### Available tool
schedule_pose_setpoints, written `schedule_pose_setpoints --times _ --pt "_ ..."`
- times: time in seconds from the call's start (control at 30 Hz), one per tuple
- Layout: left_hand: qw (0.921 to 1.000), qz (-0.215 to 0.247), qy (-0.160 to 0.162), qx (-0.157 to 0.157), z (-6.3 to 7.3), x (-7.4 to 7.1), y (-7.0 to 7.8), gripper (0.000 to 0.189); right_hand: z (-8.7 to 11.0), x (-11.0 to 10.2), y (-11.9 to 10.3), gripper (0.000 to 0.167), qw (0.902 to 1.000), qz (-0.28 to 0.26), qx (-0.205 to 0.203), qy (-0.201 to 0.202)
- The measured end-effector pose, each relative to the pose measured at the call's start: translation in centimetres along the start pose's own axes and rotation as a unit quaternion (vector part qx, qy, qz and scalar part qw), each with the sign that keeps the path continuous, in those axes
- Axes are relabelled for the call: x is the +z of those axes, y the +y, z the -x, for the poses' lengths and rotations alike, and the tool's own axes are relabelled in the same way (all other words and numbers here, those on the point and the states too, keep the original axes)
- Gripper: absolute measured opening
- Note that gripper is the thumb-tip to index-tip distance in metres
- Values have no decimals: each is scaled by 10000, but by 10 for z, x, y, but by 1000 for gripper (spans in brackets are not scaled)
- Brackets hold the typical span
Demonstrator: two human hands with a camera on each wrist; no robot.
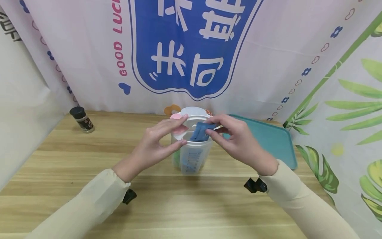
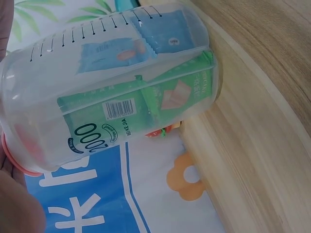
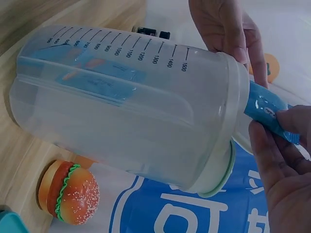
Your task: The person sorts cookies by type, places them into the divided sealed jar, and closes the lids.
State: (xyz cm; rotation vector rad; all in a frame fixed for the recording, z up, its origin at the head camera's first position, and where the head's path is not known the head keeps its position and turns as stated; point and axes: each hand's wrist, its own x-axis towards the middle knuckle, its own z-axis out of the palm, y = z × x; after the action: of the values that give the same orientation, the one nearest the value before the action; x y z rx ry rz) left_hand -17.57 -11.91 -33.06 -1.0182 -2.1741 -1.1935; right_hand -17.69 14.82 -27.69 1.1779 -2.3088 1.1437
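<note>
A clear, measure-marked storage container [image 1: 192, 161] with a divided inside stands upright on the wooden table. My right hand [image 1: 237, 139] pinches a small blue snack packet [image 1: 199, 132] between thumb and fingers, its lower end inside the container's mouth. In the right wrist view the blue packet [image 3: 265, 108] tilts into the opening. My left hand [image 1: 155, 141] spans the rim with thumb and fingers extended, beside a raised pink lid [image 1: 176, 116]. Through the wall, blue packets [image 2: 114, 54] and green packets [image 2: 104, 107] show in separate compartments.
A teal tray [image 1: 268, 137] lies behind and to the right of the container. A toy hamburger [image 3: 70, 191] sits behind it, close to the printed curtain [image 1: 98, 66]. On the far left stands a black-capped seasoning jar [image 1: 82, 120].
</note>
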Motion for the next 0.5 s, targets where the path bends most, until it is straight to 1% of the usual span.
schedule_pose_setpoints --times 0.1,0.2,0.33,0.4,0.5 --pt "10000 -14 -9 15 0 0 -1 65 0 1 0 23 9997 -23 81 -239" --pt "10000 -4 -8 34 0 0 -2 65 -2 2 3 21 9988 -203 46 -434" --pt "10000 -1 -26 28 0 0 -1 65 -4 3 6 19 9982 -280 -36 -529" --pt "10000 -11 -37 22 0 -1 -1 66 -5 3 6 18 9982 -254 -17 -551" --pt "10000 -31 -55 26 -1 -1 -1 66 -6 3 5 17 9975 -180 34 -688"
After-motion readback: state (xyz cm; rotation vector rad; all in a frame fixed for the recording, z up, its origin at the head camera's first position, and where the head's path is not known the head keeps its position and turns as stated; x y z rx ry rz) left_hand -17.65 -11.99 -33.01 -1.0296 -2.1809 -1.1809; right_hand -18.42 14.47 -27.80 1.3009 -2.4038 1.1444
